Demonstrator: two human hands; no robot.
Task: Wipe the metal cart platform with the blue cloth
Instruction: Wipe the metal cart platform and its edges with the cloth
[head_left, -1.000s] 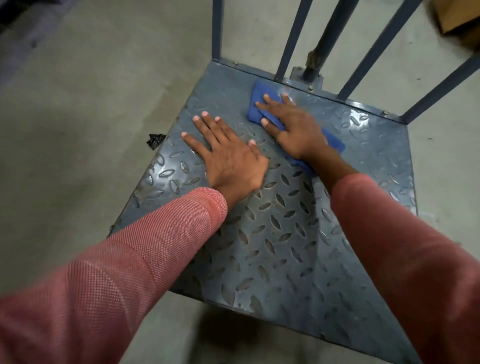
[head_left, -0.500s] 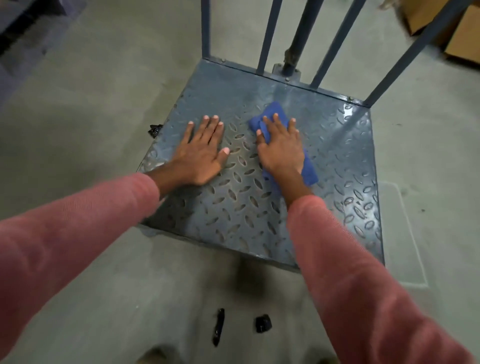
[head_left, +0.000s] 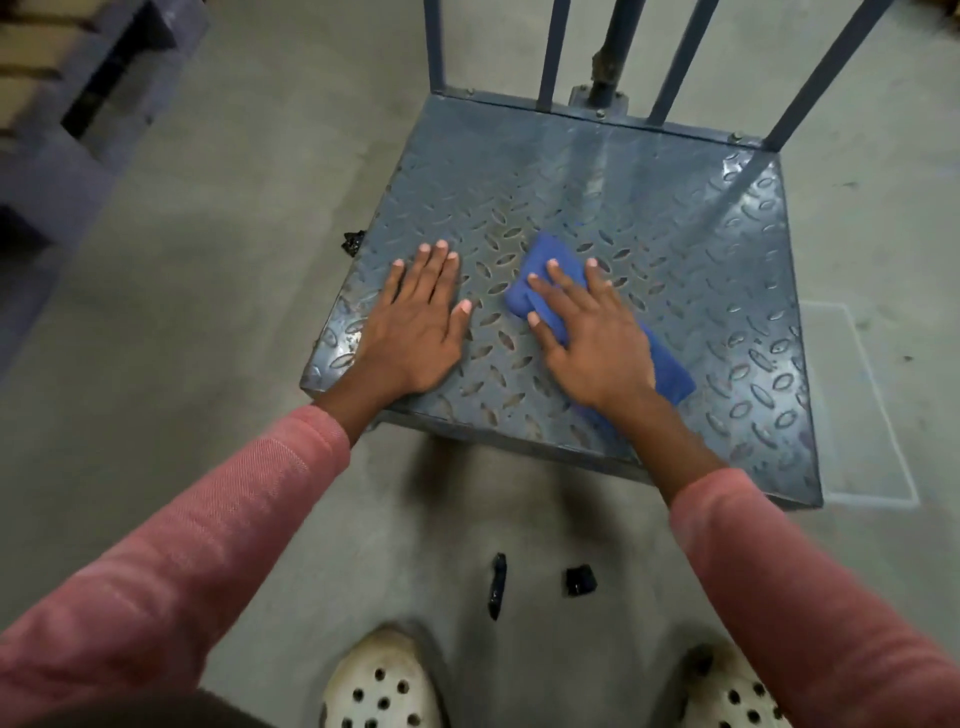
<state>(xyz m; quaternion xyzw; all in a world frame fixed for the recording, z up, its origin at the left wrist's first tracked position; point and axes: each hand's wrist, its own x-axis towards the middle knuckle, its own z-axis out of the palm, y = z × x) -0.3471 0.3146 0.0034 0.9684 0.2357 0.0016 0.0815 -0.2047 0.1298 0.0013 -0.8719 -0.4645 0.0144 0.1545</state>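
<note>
Both arms reach forward, the left hand (head_left: 415, 332) and the right hand (head_left: 597, 345) flat, palms down, fingers straight.

crumpled blue cloth (head_left: 550, 283) lies flat near the front of the grey diamond-plate cart platform (head_left: 701, 249).

**What the view keeps back**

The right hand (head_left: 592, 338) lies flat over the middle of the blue cloth (head_left: 551, 257), so only the cloth's far corner and a strip beside the wrist show. The upright bars (head_left: 550, 52) are cut off by the top edge, and both shoes (head_left: 382, 686) by the bottom edge. Two black scraps (head_left: 497, 584) just ahead of the shoes are too small to name, and the grey structure (head_left: 78, 104) at upper left is blurred and cropped
</note>
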